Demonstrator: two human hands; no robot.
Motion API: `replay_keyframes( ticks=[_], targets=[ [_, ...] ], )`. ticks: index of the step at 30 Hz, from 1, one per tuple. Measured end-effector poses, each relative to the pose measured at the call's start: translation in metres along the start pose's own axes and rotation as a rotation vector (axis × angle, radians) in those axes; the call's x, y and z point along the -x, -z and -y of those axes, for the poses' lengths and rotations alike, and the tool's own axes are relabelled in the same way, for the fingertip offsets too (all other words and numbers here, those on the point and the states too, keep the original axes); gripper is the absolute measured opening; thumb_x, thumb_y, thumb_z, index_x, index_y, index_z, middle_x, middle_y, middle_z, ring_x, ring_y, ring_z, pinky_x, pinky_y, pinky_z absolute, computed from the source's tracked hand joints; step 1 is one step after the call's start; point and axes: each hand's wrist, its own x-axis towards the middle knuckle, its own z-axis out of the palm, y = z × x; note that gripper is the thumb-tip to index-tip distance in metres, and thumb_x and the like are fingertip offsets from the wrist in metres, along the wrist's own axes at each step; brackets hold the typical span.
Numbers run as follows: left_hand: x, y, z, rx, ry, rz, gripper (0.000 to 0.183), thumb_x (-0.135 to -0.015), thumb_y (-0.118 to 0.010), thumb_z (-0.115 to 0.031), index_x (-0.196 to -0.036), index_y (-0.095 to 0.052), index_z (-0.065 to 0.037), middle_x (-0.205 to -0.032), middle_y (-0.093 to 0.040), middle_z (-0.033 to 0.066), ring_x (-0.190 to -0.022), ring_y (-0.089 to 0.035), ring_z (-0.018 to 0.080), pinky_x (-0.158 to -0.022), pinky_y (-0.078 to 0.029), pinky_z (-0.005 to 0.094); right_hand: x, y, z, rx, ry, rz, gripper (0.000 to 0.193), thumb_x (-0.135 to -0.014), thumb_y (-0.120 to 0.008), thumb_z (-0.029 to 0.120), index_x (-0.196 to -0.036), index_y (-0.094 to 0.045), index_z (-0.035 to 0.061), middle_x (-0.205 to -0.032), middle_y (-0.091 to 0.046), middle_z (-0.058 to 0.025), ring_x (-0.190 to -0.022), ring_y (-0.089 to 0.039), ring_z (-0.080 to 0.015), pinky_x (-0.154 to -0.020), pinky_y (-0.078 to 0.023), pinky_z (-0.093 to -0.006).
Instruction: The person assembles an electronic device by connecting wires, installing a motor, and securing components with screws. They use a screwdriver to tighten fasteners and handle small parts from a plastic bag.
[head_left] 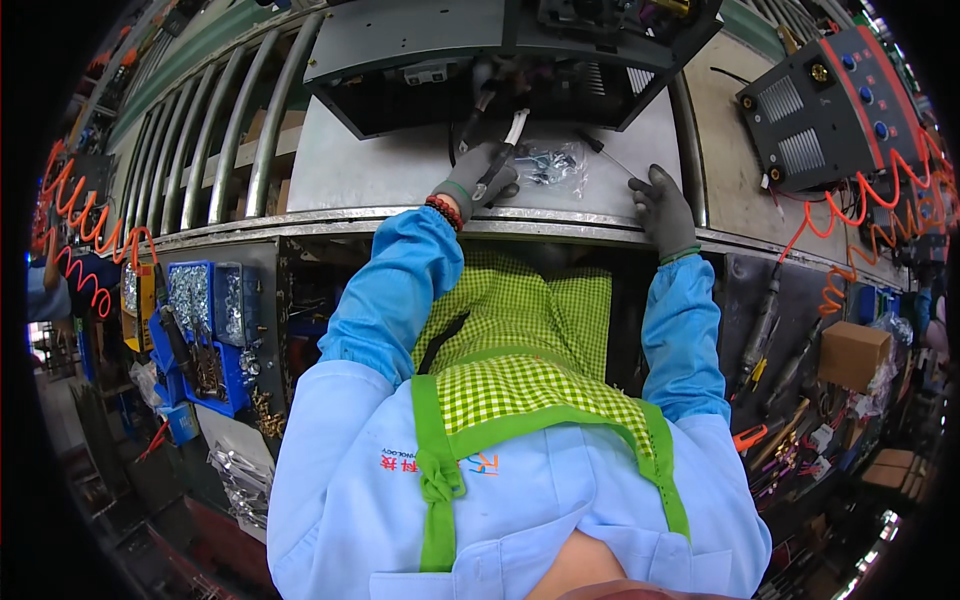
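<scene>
My left hand, in a grey glove, is closed around a black-and-white cable that runs up to the open front of a dark metal machine housing. The lower, black end of the cable lies across the gloved fingers. My right hand, also gloved, is at the right with its thumb and fingers drawn together at the end of a thin rod-like tool with a black tip. Between the hands, a clear plastic bag of small metal parts lies on the white worktop.
Metal rollers stretch off to the left. At the right stands a finished-looking dark machine with a red-edged panel. Orange coiled hoses hang on both sides. Blue bins of screws are below left; a cardboard box is below right.
</scene>
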Motion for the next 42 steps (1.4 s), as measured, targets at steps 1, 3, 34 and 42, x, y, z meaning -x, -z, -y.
replay_keyframes(
  ticks=[1,3,34,42],
  targets=[
    [-0.001,-0.001,-0.001,-0.113,0.018,-0.022,0.028,-0.084,-0.063,-0.019,-0.104,-0.054,-0.001,-0.086,-0.063,0.0111,-0.073,-0.066,0.0197,-0.067,-0.054,0.0316,0.003,-0.002,0.002,0.083,0.039,0.002,0.047,-0.094,-0.057,0.029,-0.133,-0.044,0.0052,-0.101,-0.063,-0.0131,-0.072,-0.057,-0.0132,-0.058,-0.048,-0.0227],
    [-0.004,-0.003,0.006,-0.492,-0.189,-0.196,0.031,-0.083,-0.061,-0.024,-0.105,-0.056,-0.003,-0.087,-0.064,0.0147,-0.075,-0.066,0.027,-0.071,-0.053,0.0386,0.013,-0.012,0.008,0.255,0.107,0.006,0.046,-0.093,-0.057,0.029,-0.131,-0.047,0.004,-0.1,-0.064,-0.0115,-0.071,-0.058,-0.0135,-0.059,-0.048,-0.0231],
    [-0.055,-0.04,0.004,-0.747,-0.048,-0.378,0.033,-0.085,-0.059,-0.034,-0.111,-0.066,-0.016,-0.09,-0.069,0.013,-0.087,-0.067,0.0304,-0.077,-0.053,0.0434,-0.002,-0.072,-0.031,0.308,0.148,0.322,0.025,-0.091,-0.056,0.012,-0.115,-0.058,0.0025,-0.076,-0.057,-0.0014,-0.058,-0.051,-0.0075,-0.052,-0.043,-0.0193],
    [-0.042,-0.032,-0.002,-0.805,-0.101,-0.256,0.034,-0.084,-0.059,-0.031,-0.114,-0.064,-0.015,-0.097,-0.069,0.012,-0.091,-0.066,0.0316,-0.08,-0.052,0.0429,-0.008,-0.075,-0.013,0.651,-0.038,0.327,0.034,-0.089,-0.062,0.018,-0.121,-0.06,0.0068,-0.078,-0.061,-0.005,-0.059,-0.054,-0.0081,-0.05,-0.045,-0.0238]
  ],
)
